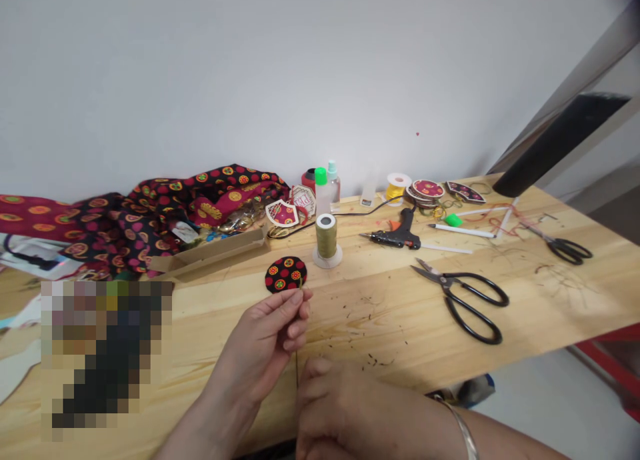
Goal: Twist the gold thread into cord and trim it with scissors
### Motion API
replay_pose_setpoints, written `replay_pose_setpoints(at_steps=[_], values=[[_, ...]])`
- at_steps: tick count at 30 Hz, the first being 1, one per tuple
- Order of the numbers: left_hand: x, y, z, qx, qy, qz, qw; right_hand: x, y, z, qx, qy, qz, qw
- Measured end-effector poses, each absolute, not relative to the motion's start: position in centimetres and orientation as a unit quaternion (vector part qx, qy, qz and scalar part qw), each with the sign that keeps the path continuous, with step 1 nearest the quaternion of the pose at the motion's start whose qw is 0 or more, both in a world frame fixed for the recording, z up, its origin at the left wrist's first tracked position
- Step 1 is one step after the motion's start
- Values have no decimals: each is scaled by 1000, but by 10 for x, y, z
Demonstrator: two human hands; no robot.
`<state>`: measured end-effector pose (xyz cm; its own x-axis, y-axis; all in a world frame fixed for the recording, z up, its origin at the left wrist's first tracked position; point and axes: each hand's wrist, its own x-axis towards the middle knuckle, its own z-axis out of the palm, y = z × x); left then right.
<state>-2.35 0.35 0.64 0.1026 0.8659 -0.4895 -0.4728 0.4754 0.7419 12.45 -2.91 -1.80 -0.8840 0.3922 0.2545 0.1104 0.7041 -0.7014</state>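
Observation:
My left hand pinches the lower edge of a small round disc of black fabric with red and yellow dots, holding it upright above the wooden table. A thin dark thread runs straight down from the disc to my right hand, which is curled closed just below and to the right, with a metal bangle on its wrist. What the right fingers grip besides the thread is hidden.
A spool of olive thread stands behind the disc. Large black scissors, a glue gun, smaller scissors, patterned fabric, a cardboard tray, glue bottles and finished fabric pieces lie about.

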Motion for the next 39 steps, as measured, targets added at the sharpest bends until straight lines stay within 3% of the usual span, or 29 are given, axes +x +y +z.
replay_pose_setpoints(at_steps=[12,17,21,23,25,28,39], values=[[-23,-1,7,245,499,465,689,126,-28,-13,-136,-910,358,157],[-28,-2,7,263,510,477,665,159,-26,7,-288,-881,351,132],[-30,-4,7,273,520,475,655,221,-18,0,-509,-826,167,174],[-31,-5,7,271,525,473,654,256,-15,-13,-608,-781,16,141],[-30,-5,7,266,529,473,652,286,-15,-26,-666,-743,-36,64],[-28,-4,7,266,534,474,648,311,-18,-39,-688,-725,-35,4],[-35,-10,17,301,551,413,660,308,-12,-29,-709,-703,36,-31]])
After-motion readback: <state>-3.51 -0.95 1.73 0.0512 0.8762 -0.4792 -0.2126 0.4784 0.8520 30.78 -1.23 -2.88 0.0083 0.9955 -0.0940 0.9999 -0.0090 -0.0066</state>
